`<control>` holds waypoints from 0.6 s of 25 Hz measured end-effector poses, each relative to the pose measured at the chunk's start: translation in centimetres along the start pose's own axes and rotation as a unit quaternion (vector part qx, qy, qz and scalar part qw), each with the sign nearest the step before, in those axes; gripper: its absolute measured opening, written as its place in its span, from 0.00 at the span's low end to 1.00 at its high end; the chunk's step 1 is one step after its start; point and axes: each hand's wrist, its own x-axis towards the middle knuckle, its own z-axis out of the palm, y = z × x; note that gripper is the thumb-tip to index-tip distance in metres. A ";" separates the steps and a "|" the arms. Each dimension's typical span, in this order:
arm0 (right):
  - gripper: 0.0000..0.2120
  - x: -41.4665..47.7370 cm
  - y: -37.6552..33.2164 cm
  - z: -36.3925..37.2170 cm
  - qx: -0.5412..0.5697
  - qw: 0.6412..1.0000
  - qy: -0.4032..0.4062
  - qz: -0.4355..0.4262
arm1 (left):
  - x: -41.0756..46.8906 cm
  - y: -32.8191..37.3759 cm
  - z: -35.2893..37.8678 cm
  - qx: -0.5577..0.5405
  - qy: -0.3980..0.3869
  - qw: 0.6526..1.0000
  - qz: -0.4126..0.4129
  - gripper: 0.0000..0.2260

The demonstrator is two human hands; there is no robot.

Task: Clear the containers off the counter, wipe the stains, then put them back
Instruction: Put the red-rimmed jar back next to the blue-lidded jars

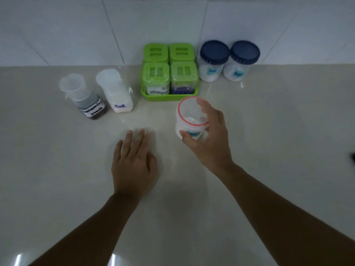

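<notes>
Pale glossy counter (pixel 57 169), white tiled wall (pixel 76 31), 9 containers, right hand (pixel 209 137) gripping red-rimmed jar (pixel 190 120)

Back row along wall blocked: green tray (pixel 148 96) w/ four green-lidded jars at upper centre, two blue-lidded jars (pixel 228 61) just right of it. Upper left: dark sauce bottle (pixel 86 98) and salt bottle (pixel 117 91) side by side; narrow gap betw. salt bottle and tray. Counter (pixel 288 121) open at far left, right side, whole lower frame.
</notes>
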 end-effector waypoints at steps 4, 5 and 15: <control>0.41 3.1 3.7 -6.3 -0.009 0.997 0.069 0.016 | 5.4 8.2 2.8 -0.050 -0.002 0.996 0.070 0.23; 0.41 3.9 4.6 -7.7 -0.010 0.996 0.084 0.020 | 6.6 10.1 3.5 -0.056 -0.002 0.995 0.079 0.22; 0.40 13.3 12.4 -16.6 -0.001 0.990 0.141 0.027 | 12.1 19.3 10.2 -0.035 -0.119 0.989 0.085 0.29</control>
